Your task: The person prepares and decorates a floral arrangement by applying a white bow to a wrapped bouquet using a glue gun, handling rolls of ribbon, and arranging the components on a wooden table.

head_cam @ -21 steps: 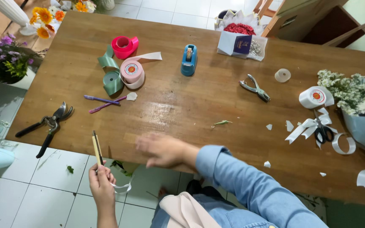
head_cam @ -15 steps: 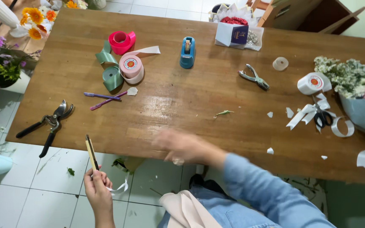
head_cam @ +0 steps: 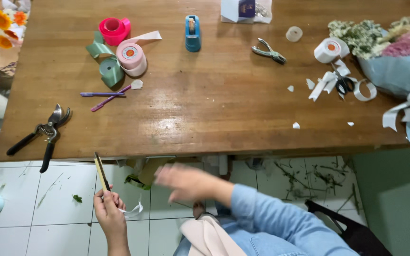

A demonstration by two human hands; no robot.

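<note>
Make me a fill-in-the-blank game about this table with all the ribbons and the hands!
1. The left hand holds a thin flat ___ upright over the tiled floor.
2. The black-handled pruning shears lie near the ___ edge of the wooden table.
3. The tape dispenser on the table is ___ in colour.
4. The right hand is blurred and holds ___.

Missing words: stick; left; blue; nothing

A wooden bench (head_cam: 205, 109) is carrying black pruning shears (head_cam: 43, 132) at its left edge, pink, green and pale ribbon rolls (head_cam: 119, 57), a blue tape dispenser (head_cam: 192, 33), metal pliers (head_cam: 269, 51) and white ribbon scraps (head_cam: 330, 83). A wrapped bouquet (head_cam: 395, 57) is lying at the right end.
</note>
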